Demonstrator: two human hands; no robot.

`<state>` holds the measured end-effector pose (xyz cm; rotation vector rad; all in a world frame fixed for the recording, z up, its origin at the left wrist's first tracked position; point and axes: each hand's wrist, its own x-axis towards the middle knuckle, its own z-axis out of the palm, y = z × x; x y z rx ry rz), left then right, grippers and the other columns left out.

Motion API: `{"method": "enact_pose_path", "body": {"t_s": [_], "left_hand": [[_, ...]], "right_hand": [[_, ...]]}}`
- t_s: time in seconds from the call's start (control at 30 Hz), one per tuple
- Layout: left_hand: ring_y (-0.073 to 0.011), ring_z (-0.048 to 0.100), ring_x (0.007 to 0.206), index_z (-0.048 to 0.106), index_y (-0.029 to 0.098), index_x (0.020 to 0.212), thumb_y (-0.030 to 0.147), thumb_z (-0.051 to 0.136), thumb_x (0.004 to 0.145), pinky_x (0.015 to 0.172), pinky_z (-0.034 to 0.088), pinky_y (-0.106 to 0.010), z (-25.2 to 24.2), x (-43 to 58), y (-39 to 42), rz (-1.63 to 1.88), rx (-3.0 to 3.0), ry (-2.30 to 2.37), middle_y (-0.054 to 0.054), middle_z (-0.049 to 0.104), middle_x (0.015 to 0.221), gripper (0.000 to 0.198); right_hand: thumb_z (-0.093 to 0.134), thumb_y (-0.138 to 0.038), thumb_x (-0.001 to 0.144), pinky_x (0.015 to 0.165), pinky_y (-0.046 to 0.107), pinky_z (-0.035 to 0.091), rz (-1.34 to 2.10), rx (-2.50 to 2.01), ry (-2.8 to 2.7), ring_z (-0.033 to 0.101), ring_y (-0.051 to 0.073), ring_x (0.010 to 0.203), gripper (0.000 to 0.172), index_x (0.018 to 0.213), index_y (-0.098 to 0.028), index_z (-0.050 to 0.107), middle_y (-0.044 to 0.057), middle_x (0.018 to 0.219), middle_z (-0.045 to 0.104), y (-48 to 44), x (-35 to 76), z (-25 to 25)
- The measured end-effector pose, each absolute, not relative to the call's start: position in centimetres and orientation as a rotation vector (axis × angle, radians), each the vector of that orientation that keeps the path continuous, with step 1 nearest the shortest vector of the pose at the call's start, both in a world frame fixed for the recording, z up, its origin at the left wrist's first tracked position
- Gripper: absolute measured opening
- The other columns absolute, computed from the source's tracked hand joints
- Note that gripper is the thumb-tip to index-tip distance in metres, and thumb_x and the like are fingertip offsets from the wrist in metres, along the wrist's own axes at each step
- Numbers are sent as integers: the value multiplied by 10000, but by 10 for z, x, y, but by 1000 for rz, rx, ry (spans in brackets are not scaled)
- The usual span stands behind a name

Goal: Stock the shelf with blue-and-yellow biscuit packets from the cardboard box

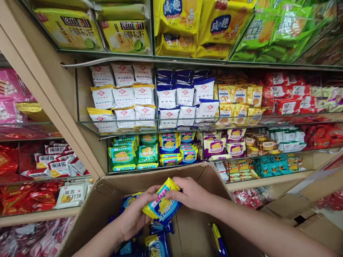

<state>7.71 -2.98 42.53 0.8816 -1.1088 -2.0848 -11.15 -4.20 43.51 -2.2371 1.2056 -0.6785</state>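
Both my hands are over an open cardboard box (pixel 107 192) and together hold a small stack of blue and yellow snack packets (pixel 161 206). My left hand (pixel 135 214) grips the stack from below and the left, fingers curled round it. My right hand (pixel 189 194) pinches its upper right edge. More of the same blue and yellow packets (pixel 157 244) lie at the bottom of the box, partly hidden by my arms.
Glass shelves rise behind the box. Matching blue and yellow packets (pixel 171 148) sit on the low shelf between green packets (pixel 122 155) and purple ones (pixel 214 144). White bags (pixel 123 96) fill the shelf above. Another cardboard box (pixel 308 210) stands at the right.
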Motion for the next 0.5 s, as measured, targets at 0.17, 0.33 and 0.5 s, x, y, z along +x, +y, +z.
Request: {"method": "enact_pose_path", "body": {"t_s": [0.17,0.33,0.5], "left_hand": [[-138,578,704,488,193,1045,299,525,785,591,436,-254,428,76,-24,-2025,876,-1068,-37,612,864,283],[-125,549,693,471,191,980,300,519,792,618,435,-274,428,82,-30,-1996,890,-1179,-14,568,812,223],[-124,499,709,458,218,959,361,492,795,623,412,-261,427,85,-34,-1842,976,-1419,12,517,801,220]], "right_hand": [[271,-508,839,465,199,302,-911,-2039,1313,399,85,509,468,601,-157,470,-23,543,451,-47,-108,429],[229,-496,852,477,210,318,-981,-1893,1337,433,98,524,495,605,-153,487,-2,566,496,-48,-105,428],[454,-462,775,550,217,378,-870,-1981,1180,510,127,644,408,1057,-171,500,10,751,578,-43,-111,435]]}}
